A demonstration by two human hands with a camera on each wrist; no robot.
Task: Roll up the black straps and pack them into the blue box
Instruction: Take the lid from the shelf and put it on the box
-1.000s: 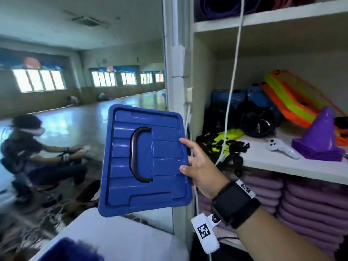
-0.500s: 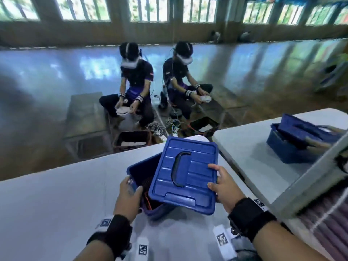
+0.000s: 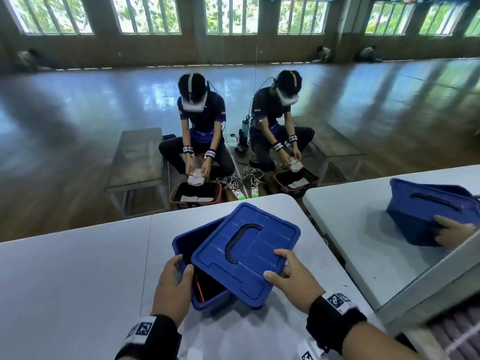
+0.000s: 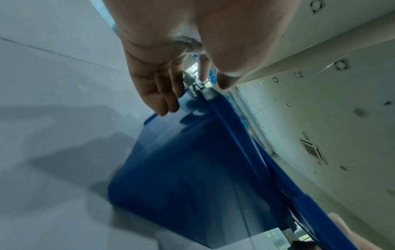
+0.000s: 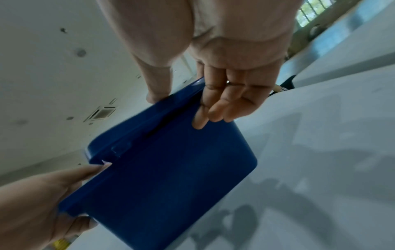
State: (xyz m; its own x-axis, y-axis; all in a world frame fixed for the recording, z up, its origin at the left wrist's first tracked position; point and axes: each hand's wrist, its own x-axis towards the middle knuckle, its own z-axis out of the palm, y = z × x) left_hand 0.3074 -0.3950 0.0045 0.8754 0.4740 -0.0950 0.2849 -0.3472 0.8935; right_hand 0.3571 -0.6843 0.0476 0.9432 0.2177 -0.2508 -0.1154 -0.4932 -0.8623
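A blue box stands on the white table in the head view. Its blue lid, with a black handle, lies askew over the box and leaves the near left corner uncovered. Dark straps with an orange edge show inside that gap. My left hand grips the box's near left rim, thumb over the edge. My right hand pinches the lid's near right edge. The left wrist view shows the box wall under my fingers; the right wrist view shows the lid held.
A mirror wall stands right behind the table and reflects a second white table with the box. Beyond the table edge a person sits on the floor over a dark basket with cables. A grey bench stands to the left.
A second ago my right hand held the lid upright by the shelves. The view then swung to the table, my left hand took the box rim, and the lid came down over the box.
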